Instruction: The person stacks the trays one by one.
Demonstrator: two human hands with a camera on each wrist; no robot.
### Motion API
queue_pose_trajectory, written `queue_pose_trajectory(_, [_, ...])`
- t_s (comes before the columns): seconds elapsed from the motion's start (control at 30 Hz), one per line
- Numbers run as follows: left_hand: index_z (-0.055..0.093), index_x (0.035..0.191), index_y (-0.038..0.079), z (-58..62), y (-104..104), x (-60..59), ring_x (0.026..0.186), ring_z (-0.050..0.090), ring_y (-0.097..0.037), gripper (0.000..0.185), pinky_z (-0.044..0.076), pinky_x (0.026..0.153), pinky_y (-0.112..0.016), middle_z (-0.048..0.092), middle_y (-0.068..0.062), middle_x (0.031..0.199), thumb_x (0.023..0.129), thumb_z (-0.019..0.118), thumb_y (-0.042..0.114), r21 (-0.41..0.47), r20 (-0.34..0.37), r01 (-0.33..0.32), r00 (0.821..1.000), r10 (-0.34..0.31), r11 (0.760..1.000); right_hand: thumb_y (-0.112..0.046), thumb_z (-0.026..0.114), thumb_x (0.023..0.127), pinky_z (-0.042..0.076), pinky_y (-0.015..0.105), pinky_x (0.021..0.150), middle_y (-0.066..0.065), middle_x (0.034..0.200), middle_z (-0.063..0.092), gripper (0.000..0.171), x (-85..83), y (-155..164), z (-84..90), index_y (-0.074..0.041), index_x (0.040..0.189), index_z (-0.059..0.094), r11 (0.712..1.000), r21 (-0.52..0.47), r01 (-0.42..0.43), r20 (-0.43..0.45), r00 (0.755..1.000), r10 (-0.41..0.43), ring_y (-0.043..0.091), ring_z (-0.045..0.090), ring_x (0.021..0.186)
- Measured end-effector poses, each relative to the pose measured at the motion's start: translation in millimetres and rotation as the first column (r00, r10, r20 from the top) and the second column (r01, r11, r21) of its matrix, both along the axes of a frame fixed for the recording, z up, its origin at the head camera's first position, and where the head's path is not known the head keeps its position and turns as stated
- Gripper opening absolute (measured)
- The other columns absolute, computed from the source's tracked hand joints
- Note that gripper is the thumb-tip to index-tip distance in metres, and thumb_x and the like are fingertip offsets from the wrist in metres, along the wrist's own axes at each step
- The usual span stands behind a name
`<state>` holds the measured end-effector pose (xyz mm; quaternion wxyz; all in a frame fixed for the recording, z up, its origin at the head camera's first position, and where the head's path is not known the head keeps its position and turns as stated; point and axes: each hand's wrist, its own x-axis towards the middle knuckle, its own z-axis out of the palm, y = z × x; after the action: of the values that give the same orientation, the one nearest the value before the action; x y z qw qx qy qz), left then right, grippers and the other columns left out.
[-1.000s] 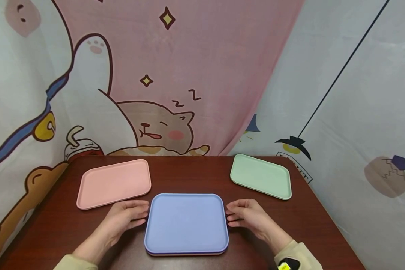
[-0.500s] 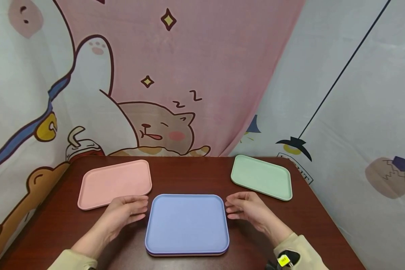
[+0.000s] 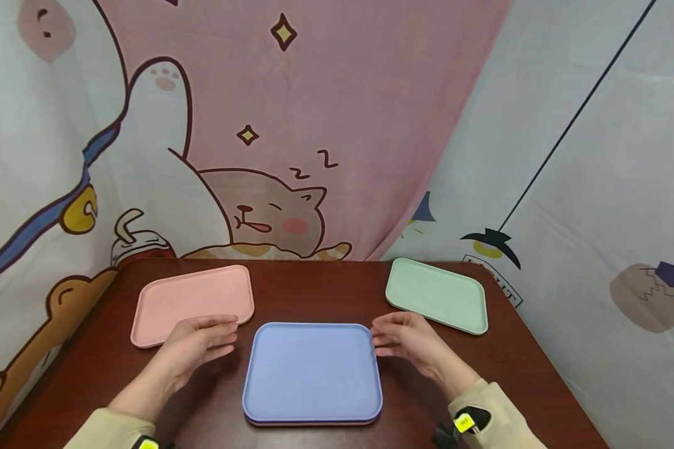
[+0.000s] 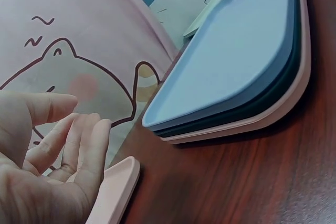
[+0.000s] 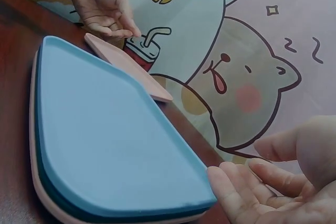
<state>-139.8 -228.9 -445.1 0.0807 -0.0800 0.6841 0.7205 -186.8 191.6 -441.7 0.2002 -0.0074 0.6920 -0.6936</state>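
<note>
In the head view a stack of rectangular trays lies at the front middle of the table, a blue tray (image 3: 312, 373) on top. The left wrist view shows a dark green tray (image 4: 251, 113) under it and a pink tray (image 4: 286, 109) at the bottom. My left hand (image 3: 196, 343) hovers left of the stack with relaxed fingers, a gap between fingertips and rim. It overlaps the front edge of a small pink tray (image 3: 193, 299). My right hand (image 3: 410, 346) has its loosely bent fingertips right at the blue tray's right rim, near the back corner, and holds nothing.
A small light green tray (image 3: 437, 294) lies at an angle at the back right of the brown table (image 3: 320, 284). A printed cloth (image 3: 371, 125) with cartoon animals hangs right behind the table and along its sides.
Both hands have moved farther back over the table. My left hand has drawn away leftward from the stack, while my right hand has shifted slightly left. The trays stay where they were.
</note>
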Motion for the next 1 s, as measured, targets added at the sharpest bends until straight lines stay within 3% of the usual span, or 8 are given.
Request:
queue_pose_trajectory(0.5, [0.057,0.14,-0.015,0.5,-23,-6.7,0.099,0.072,-0.016,0.048,0.062,0.091,-0.035,0.072,-0.006,0.115,0.103,0.07,0.011,0.038,0.005,-0.001,1.0,0.001,0.999,-0.012,0.069,0.104,0.065,0.04,0.083,0.021,0.108,0.071,0.028,-13.7,-22,9.0,0.011,0.12,0.064,0.999,-0.012,-0.041,-0.02,0.999,0.041,0.025,0.073,0.09])
queue_pose_trajectory(0.7, [0.053,0.144,-0.015,-2.0,-36,-9.6,0.103,0.072,-0.016,0.052,0.062,0.092,-0.035,0.071,-0.005,0.118,0.104,0.07,0.012,0.034,0.003,0.015,1.0,-0.015,0.999,-0.009,0.069,0.103,0.065,0.041,0.082,0.021,0.107,0.07,0.027,-19.4,-33,7.0,0.012,0.119,0.064,0.998,-0.044,-0.038,-0.019,0.999,0.038,0.025,0.073,0.088])
queue_pose_trajectory(1.0, [0.052,0.146,-0.01,-5.7,-55,-13.7,0.109,0.071,-0.016,0.047,0.061,0.094,-0.033,0.073,0.001,0.113,0.106,0.066,0.011,0.102,0.005,0.044,0.999,-0.045,0.994,-0.006,0.068,0.103,0.065,0.043,0.083,0.018,0.103,0.071,0.021,-27.4,-48,9.7,0.01,0.116,0.066,0.997,-0.068,-0.042,-0.029,0.999,0.04,0.026,0.073,0.09])
